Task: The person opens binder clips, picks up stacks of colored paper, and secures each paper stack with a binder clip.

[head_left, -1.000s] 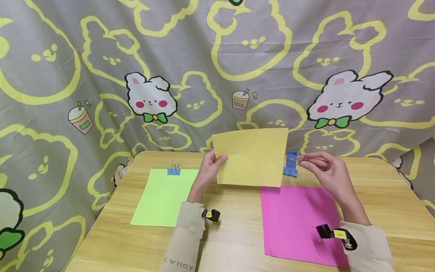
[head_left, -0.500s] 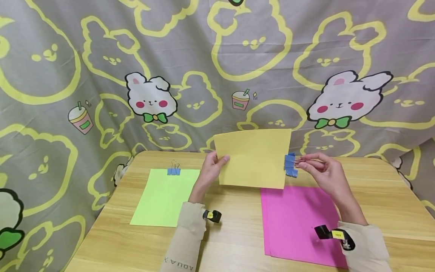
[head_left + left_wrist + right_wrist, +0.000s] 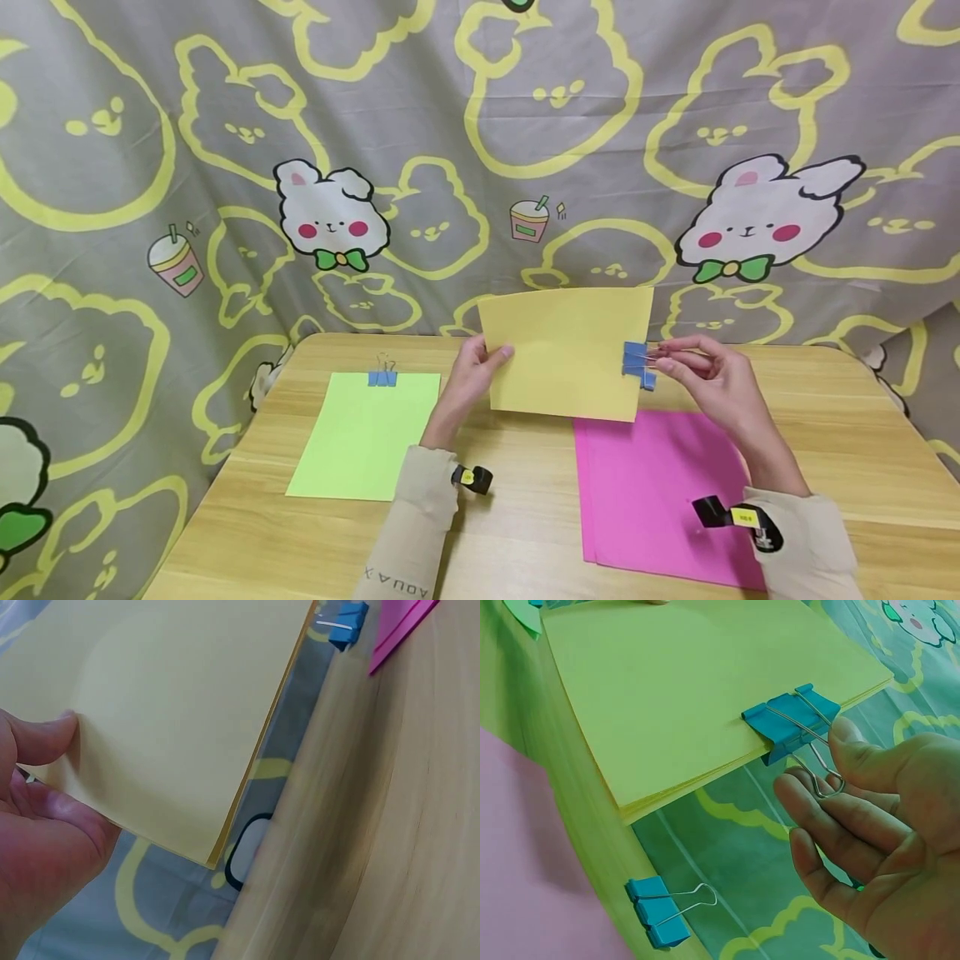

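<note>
Yellow sheets, long axis sideways, are pinched by the left hand; the right-edge blue clip, by the right hand.

Sleeves: pale beige cloth, both ending near the wrist, softly creased. Left sleeve carries dark block lettering along the forearm, inverted from the wearer's side. Right sleeve looks plain where seen. Left camera: small, black, blocky, with a yellow label. Right camera: also black and boxy; a yellow tag behind it, then a rounded black piece with a pale marking. Left hand and right hand bare.
</note>
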